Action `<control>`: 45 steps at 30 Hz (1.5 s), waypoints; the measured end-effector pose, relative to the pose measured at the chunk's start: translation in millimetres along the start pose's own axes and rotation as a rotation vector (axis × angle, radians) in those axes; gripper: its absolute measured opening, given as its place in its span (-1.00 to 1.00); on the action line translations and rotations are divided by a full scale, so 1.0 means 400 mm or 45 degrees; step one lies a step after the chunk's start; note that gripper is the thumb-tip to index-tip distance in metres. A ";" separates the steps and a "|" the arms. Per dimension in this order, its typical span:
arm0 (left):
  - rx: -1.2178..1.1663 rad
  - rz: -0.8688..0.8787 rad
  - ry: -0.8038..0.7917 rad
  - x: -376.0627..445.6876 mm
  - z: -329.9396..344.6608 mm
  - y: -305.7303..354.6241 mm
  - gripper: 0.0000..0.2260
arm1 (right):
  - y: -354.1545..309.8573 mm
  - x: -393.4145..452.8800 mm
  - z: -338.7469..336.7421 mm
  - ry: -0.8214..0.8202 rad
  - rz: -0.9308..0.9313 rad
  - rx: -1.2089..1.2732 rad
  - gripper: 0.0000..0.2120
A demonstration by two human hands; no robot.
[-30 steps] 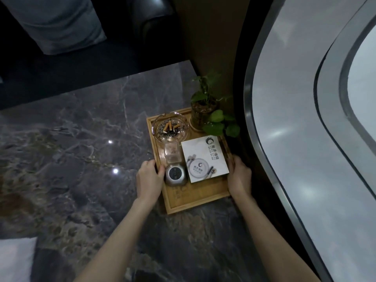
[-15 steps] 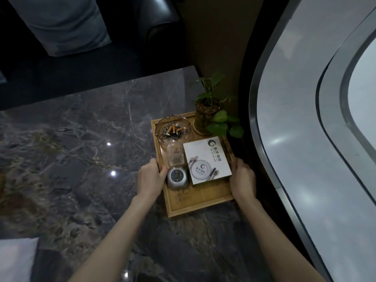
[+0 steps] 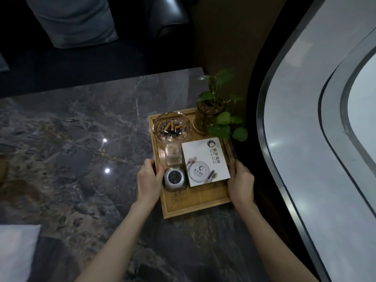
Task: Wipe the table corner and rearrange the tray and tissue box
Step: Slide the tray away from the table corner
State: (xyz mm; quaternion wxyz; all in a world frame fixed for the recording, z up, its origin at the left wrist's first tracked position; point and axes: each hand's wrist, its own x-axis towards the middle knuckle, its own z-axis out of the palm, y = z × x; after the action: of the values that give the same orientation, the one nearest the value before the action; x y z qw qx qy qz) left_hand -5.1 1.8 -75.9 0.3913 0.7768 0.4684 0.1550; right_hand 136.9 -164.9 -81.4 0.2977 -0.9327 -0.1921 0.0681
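Two hands grip one wooden tray (image 3: 195, 202) by its long edges, left hand (image 3: 148, 181) curled over the left rim, right hand (image 3: 241, 183) over the right rim, at the marble table (image 3: 71, 139) corner. Contents, near to far: round metal device (image 3: 175, 178) and white printed tissue box (image 3: 205, 162) side by side, clear glass holder (image 3: 173, 152), glass ashtray (image 3: 172, 128) with cigarette butts, potted plant (image 3: 211, 110) at the far right corner. Tray's long axis runs away from the person, tilted slightly left; a dark wall (image 3: 219, 37) stands just beyond, a white cloth (image 3: 16, 253) lies at the near left.
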 end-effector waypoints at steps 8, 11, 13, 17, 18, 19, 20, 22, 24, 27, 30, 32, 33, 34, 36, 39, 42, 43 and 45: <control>0.013 -0.011 0.144 -0.035 -0.151 -0.071 -0.89 | -0.131 -0.073 0.038 -0.007 -0.135 0.086 -0.78; 0.046 -0.027 0.189 -0.054 -0.222 -0.119 -0.87 | -0.179 -0.120 0.081 -0.049 -0.139 0.116 -0.81; 0.045 -0.048 0.210 -0.069 -0.271 -0.157 -0.85 | -0.211 -0.157 0.114 -0.063 -0.135 0.133 -0.80; 0.069 -0.082 0.209 -0.104 -0.368 -0.238 -0.88 | -0.279 -0.247 0.166 -0.116 -0.167 0.192 -0.83; 0.092 -0.088 0.206 -0.111 -0.389 -0.259 -0.89 | -0.294 -0.271 0.179 -0.114 -0.172 0.192 -0.82; 0.117 -0.096 0.203 -0.117 -0.409 -0.280 -0.89 | -0.306 -0.293 0.194 -0.100 -0.178 0.185 -0.80; 0.135 -0.103 0.195 -0.122 -0.427 -0.302 -0.89 | -0.317 -0.314 0.209 -0.086 -0.183 0.172 -0.77; 0.138 -0.105 0.170 -0.133 -0.458 -0.343 -0.88 | -0.335 -0.355 0.239 -0.083 -0.170 0.159 -0.73; 0.131 -0.101 0.142 -0.141 -0.483 -0.380 -0.86 | -0.350 -0.390 0.267 -0.111 -0.110 0.168 -0.75; 0.143 -0.122 0.113 -0.146 -0.506 -0.424 -0.84 | -0.361 -0.433 0.299 -0.118 -0.068 0.155 -0.75; 0.143 -0.142 0.078 -0.146 -0.515 -0.451 -0.83 | -0.371 -0.459 0.315 -0.126 -0.038 0.149 -0.77; 0.148 -0.136 0.056 -0.145 -0.518 -0.465 -0.83 | -0.375 -0.470 0.323 -0.126 -0.022 0.139 -0.78; 0.150 -0.131 0.046 -0.143 -0.518 -0.470 -0.83 | -0.375 -0.472 0.326 -0.126 -0.017 0.136 -0.78; 0.153 -0.128 0.038 -0.142 -0.519 -0.472 -0.84 | -0.375 -0.473 0.328 -0.124 -0.016 0.135 -0.77; 0.154 -0.124 0.022 -0.137 -0.518 -0.475 -0.86 | -0.373 -0.473 0.334 -0.121 0.001 0.132 -0.76; 0.158 -0.119 -0.001 -0.125 -0.513 -0.477 -0.85 | -0.376 -0.470 0.339 -0.106 0.004 0.122 -0.77; 0.165 -0.133 -0.016 -0.112 -0.508 -0.479 -0.86 | -0.380 -0.465 0.341 -0.106 0.010 0.118 -0.78; 0.170 -0.138 -0.022 -0.110 -0.506 -0.480 -0.86 | -0.379 -0.463 0.343 -0.110 0.018 0.115 -0.78; 0.177 -0.143 -0.033 -0.108 -0.504 -0.482 -0.86 | -0.377 -0.459 0.348 -0.120 0.026 0.106 -0.77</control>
State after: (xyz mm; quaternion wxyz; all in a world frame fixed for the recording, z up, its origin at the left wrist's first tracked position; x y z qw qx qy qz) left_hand -266.6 107.7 -85.4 0.3504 0.7765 0.5159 0.0897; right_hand -112.9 -51.8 -104.6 0.3263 -0.9171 -0.1932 0.1229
